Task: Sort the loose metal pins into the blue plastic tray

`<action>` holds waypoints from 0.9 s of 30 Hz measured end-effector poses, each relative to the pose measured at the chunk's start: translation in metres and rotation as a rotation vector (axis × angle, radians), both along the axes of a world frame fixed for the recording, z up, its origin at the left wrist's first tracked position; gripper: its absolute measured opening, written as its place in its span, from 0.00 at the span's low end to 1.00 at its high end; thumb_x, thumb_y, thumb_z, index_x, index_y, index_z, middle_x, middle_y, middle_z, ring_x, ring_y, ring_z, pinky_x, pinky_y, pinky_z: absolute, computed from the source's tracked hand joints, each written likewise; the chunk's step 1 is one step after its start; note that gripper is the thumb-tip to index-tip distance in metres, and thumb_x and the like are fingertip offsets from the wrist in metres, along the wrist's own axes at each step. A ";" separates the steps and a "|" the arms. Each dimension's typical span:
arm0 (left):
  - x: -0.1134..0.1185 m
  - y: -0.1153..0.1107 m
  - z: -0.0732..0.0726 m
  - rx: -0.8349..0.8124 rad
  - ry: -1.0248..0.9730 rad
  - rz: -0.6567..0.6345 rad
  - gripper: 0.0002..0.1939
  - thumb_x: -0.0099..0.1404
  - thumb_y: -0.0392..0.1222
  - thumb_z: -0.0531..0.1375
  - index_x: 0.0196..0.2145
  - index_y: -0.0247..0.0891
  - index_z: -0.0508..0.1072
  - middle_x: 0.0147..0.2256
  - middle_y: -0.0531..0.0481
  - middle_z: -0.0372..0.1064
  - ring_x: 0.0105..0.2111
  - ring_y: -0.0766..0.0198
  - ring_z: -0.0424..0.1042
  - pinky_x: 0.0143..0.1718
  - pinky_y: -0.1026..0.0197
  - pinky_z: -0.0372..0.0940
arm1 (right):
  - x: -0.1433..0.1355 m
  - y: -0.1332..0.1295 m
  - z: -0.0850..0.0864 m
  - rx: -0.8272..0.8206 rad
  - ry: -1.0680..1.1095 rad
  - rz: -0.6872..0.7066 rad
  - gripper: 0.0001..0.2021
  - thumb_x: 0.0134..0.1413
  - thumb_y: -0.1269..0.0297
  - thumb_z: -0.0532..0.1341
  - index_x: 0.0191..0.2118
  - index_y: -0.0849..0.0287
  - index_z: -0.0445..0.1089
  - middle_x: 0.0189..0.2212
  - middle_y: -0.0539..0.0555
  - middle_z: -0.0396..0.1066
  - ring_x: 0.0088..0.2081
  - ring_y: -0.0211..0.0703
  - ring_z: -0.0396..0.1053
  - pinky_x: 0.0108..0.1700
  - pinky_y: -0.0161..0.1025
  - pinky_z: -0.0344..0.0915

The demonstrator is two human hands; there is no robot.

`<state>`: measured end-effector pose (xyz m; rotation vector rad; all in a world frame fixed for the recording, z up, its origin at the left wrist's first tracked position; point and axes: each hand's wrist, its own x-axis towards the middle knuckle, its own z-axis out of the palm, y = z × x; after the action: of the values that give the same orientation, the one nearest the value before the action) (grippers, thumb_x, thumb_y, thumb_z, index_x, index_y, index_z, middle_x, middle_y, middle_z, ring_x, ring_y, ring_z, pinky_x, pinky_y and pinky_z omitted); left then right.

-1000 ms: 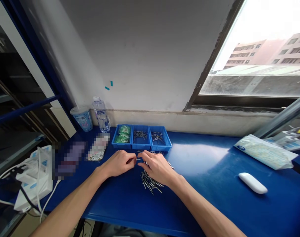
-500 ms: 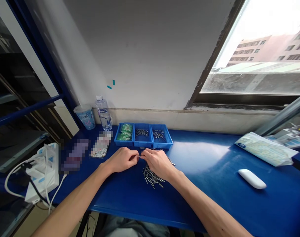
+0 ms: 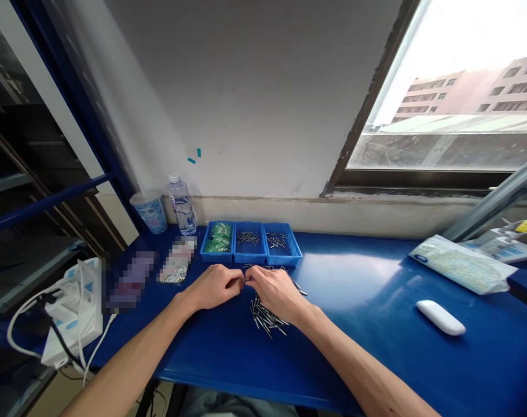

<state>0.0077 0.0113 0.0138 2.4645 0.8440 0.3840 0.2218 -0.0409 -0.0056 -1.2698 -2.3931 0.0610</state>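
My left hand [image 3: 215,286] and my right hand [image 3: 275,289] meet at the fingertips above the blue table [image 3: 211,353]. Both are closed on a small thin metal pin [image 3: 245,280] that shows between them. Under and beside my right hand lies a loose pile of metal pins [image 3: 266,318], partly hidden by it. Just beyond the hands stand three joined blue trays: the left tray [image 3: 217,256] holds green packets, while the middle tray [image 3: 250,258] and the right tray [image 3: 284,260] hold metal pins.
At the back left are a clear bottle [image 3: 182,205] and a blue cup [image 3: 149,212]. A power strip [image 3: 79,315] with cables lies at the left. On the right are a white oval case [image 3: 441,317] and a wipes-like packet [image 3: 463,264].
The whole view has shifted slightly, with the scene sitting a little lower. My hands stay together at the fingertips, and a bit more of the pin shows between them.
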 end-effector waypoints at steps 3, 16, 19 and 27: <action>0.001 0.000 0.000 0.002 0.010 -0.012 0.11 0.70 0.37 0.55 0.30 0.38 0.73 0.24 0.54 0.70 0.24 0.66 0.67 0.29 0.63 0.52 | 0.000 0.001 0.000 -0.009 -0.023 -0.025 0.07 0.76 0.69 0.55 0.41 0.59 0.67 0.35 0.52 0.77 0.31 0.40 0.74 0.29 0.37 0.50; 0.000 0.000 0.000 0.020 -0.003 -0.006 0.12 0.72 0.39 0.55 0.31 0.38 0.73 0.24 0.53 0.69 0.23 0.65 0.65 0.29 0.62 0.52 | 0.000 -0.001 0.002 -0.013 0.006 -0.009 0.04 0.75 0.66 0.58 0.48 0.59 0.67 0.39 0.53 0.77 0.33 0.41 0.74 0.29 0.36 0.51; 0.000 0.000 0.000 0.028 0.003 -0.005 0.12 0.72 0.38 0.54 0.32 0.38 0.74 0.24 0.53 0.70 0.24 0.65 0.66 0.29 0.62 0.52 | 0.000 0.000 0.001 -0.012 -0.036 -0.026 0.06 0.75 0.70 0.55 0.43 0.59 0.68 0.36 0.52 0.76 0.31 0.40 0.73 0.28 0.37 0.49; -0.001 -0.001 0.004 0.028 -0.024 0.000 0.11 0.71 0.38 0.54 0.32 0.38 0.74 0.24 0.55 0.69 0.24 0.67 0.64 0.29 0.63 0.51 | 0.001 0.001 0.002 -0.006 -0.022 -0.037 0.04 0.75 0.67 0.56 0.46 0.59 0.67 0.38 0.53 0.77 0.33 0.42 0.75 0.30 0.37 0.50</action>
<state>0.0070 0.0100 0.0176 2.4809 0.8336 0.4277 0.2233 -0.0396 -0.0039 -1.3233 -2.3887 0.0442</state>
